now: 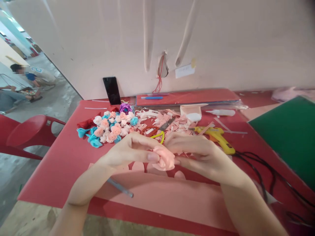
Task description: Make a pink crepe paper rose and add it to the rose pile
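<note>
A peach paper rose (166,159) is held up over the table, between my two hands. My left hand (128,149) pinches it from the left, with the thumb on its petals. From the other side, the fingertips of my right hand (204,155) close on its right edge. Below lies a pink paper sheet (159,198), with cut petal pieces (137,166) along its far edge. A grey pen (121,187) rests near my left wrist. Scissors (162,134) with yellow handles lie behind the rose, partly hidden by my hands.
Finished paper roses (115,127) cluster at left. Paper scraps (169,121) heap mid-table. A yellow glue gun (221,139) with black cable lies right, near a glue bottle (222,112) and green board (287,137). A phone (112,90) leans on the wall; a person (36,73) crouches far left.
</note>
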Tool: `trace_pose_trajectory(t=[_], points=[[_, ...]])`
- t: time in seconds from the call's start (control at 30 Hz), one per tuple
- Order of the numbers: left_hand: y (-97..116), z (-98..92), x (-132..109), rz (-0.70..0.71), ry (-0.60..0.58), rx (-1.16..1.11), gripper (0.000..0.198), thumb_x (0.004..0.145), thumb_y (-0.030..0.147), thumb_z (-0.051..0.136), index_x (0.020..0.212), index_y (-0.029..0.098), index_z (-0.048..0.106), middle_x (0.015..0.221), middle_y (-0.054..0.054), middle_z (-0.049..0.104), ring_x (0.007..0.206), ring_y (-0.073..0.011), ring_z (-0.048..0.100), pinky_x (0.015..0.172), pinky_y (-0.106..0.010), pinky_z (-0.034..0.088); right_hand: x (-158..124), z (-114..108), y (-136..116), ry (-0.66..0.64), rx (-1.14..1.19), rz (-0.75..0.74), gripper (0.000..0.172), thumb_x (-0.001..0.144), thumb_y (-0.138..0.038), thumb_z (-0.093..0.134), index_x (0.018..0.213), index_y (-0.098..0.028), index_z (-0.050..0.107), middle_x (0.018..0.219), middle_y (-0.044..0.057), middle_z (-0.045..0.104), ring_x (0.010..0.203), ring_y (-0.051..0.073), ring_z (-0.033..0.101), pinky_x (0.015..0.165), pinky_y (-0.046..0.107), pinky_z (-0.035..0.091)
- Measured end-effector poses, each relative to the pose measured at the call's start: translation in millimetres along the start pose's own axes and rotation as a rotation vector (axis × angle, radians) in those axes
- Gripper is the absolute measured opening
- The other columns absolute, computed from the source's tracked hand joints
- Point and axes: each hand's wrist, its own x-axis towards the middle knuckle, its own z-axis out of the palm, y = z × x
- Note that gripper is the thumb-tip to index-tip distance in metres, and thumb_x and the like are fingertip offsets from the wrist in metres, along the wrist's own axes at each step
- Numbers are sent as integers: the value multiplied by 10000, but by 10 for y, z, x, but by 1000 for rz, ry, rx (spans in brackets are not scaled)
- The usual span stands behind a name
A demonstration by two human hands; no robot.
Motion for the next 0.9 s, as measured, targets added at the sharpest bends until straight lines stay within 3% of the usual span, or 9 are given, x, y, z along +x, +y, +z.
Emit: trace_pose_trajectory(t=[0.23, 0.4, 0.63, 0.77, 0.9], points=[[-29, 0, 39, -7, -9, -133, 164, 787, 268, 653, 681, 146, 686, 690, -20, 646, 682, -117, 594, 716, -244, 469, -2, 7, -20, 9, 96, 164, 150, 843, -120, 523, 759, -191, 624, 692, -2, 618, 718, 125, 576, 675, 236, 458], [-67, 8, 64, 0, 86, -141, 135, 767, 268, 670, 685, 167, 706, 630, 2, 602, 648, -110, 581, 668, -237, 457, 36, 2, -13, 37, 122, 243, 149, 817, -153, 550, 697, -198, 628, 631, -26, 602, 591, 93, 547, 564, 197, 428], [-112, -16, 119, 26, 181, -115, 179, 757, 278, 664, 629, 153, 675, 617, 6, 581, 546, -78, 496, 595, -227, 426, 47, -12, 55, 41, 276, 410, 141, 788, -275, 595, 725, -183, 681, 619, -4, 643, 604, 127, 604, 588, 229, 478], [-136, -35, 150, -3, 238, -104, 195, 727, 297, 682, 604, 149, 652, 585, 14, 563, 546, -86, 525, 594, -232, 438, 48, -6, 133, 65, 355, 413, 115, 776, -261, 626, 731, -198, 711, 608, -14, 649, 575, 105, 590, 558, 206, 467], [-153, -71, 179, -44, 275, -108, 181, 712, 286, 682, 603, 143, 660, 576, 4, 605, 566, -94, 573, 581, -216, 440, 46, -16, 241, -18, 428, 422, 178, 790, -306, 629, 698, -182, 718, 614, -3, 657, 567, 99, 576, 570, 215, 463]])
